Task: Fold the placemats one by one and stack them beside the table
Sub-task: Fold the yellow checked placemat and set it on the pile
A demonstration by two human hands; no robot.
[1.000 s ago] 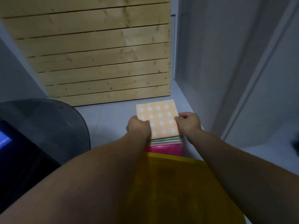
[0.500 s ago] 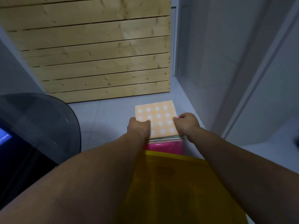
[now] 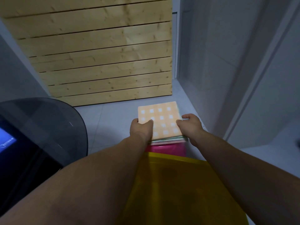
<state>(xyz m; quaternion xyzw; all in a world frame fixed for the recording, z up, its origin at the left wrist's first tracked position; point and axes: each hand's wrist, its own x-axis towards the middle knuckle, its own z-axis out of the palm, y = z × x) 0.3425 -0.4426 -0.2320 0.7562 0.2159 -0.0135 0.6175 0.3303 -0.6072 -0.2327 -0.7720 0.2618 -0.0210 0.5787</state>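
A folded orange placemat [image 3: 159, 117] with white squares lies on top of a stack of folded placemats [image 3: 168, 139], whose green, pink and white edges show below it. The stack rests on a pink box or stool [image 3: 165, 148] on the floor. My left hand [image 3: 141, 129] grips the orange placemat's left edge, thumb on top. My right hand [image 3: 189, 125] holds its right edge, fingers curled over the side. Both forearms reach forward over a yellow surface [image 3: 178, 189].
A dark glass table [image 3: 48, 127] with a rounded edge stands at the left, a black device with a blue screen [image 3: 6, 140] on it. Wooden slats [image 3: 105, 62] lean against the back wall. A white wall and door frame [image 3: 243, 78] close off the right.
Both hands have stayed on the orange placemat's sides. The view has shifted slightly, and the placemat sits squarer on the stack.
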